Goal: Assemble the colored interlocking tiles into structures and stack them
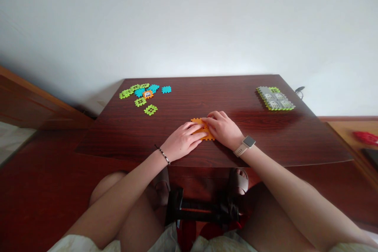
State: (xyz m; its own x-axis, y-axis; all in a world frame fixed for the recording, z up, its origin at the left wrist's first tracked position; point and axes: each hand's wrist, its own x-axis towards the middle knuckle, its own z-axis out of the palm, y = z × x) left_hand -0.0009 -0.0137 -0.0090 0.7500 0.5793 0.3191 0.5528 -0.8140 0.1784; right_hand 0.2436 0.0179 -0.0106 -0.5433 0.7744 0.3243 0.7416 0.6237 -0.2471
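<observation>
Two orange toothed plastic tiles (203, 128) lie joined near the front edge of a dark wooden table (236, 102). My left hand (183, 141) rests on their left side with fingers pressed down on them. My right hand (223, 129) covers their right side, fingers curled over the top edge. A watch sits on my right wrist and a bracelet on my left.
A loose heap of green, blue and orange tiles (143, 93) lies at the table's back left. A flat grey-and-green assembled panel (275, 98) sits at the back right. A white wall stands behind; a red object (366, 138) lies on the floor to the right.
</observation>
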